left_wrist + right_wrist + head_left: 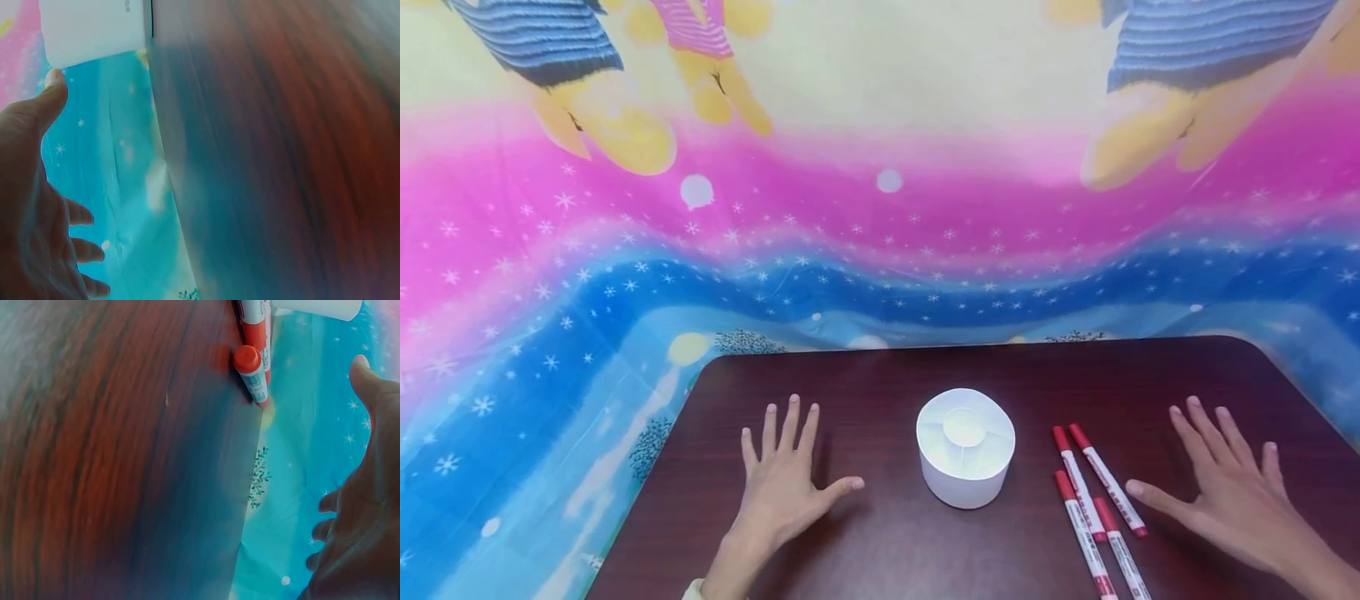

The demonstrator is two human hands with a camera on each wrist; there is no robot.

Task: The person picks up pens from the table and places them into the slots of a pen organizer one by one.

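Observation:
My left hand (784, 492) is spread over the left part of the dark table, thumb pointing toward a white round holder (966, 487). That holder stands upright in the middle, with a small inner ring and dividers inside. On the other side, my right hand (1240, 504) has its fingers fanned out and nothing in its grasp. Several white markers with red caps lie between the holder and that hand, among them one marker (1108, 479) nearest the right thumb. In the right wrist view, marker ends (255, 378) show beyond the table surface near the right hand (369, 487).
The brown wood-grain table (865, 383) has rounded far corners. Behind it and along its sides hangs a pink and blue cloth (820, 208) printed with snowflakes and cartoon figures. A light sleeve cuff (694, 590) shows at the left wrist.

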